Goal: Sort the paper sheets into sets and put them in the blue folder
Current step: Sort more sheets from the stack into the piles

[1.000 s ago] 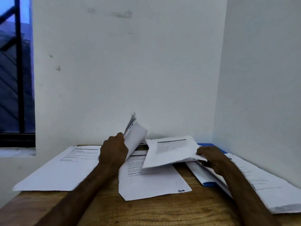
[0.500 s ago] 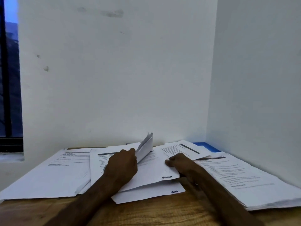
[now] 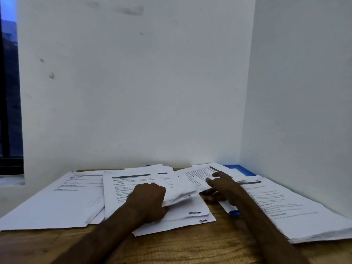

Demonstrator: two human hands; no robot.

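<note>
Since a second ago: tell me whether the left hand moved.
Yes. The left hand, gripping folded sheets, has dropped from above the table's far edge onto the middle pile.

Left hand (image 3: 148, 199) around paper sheets (image 3: 180, 195), right hand (image 3: 224, 185) near blue folder (image 3: 239, 168)

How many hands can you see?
2. The left hand grips a bent bundle of sheets in the middle; the right hand, fingers spread, is over a sheet beside it.
</note>
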